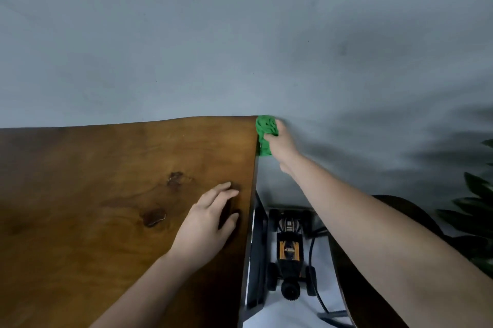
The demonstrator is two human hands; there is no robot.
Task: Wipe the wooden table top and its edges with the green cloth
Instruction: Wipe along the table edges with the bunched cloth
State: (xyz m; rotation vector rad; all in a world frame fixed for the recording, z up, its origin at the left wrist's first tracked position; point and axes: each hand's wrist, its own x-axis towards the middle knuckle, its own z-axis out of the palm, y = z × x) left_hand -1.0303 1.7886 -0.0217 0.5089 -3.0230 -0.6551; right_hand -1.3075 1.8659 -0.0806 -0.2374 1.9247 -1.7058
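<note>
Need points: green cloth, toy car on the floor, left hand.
crumpled green cloth (264,132), head view, middle of the bunched fabric at the table's far right corner
black-and-orange toy car (290,247), head view, its orange body panel
left hand (206,223), head view, back of the hand

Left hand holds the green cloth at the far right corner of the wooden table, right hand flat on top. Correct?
Hands are swapped. In the head view the right hand grips the green cloth at the brown wooden table top's far right corner; the left hand rests flat on top.
</note>
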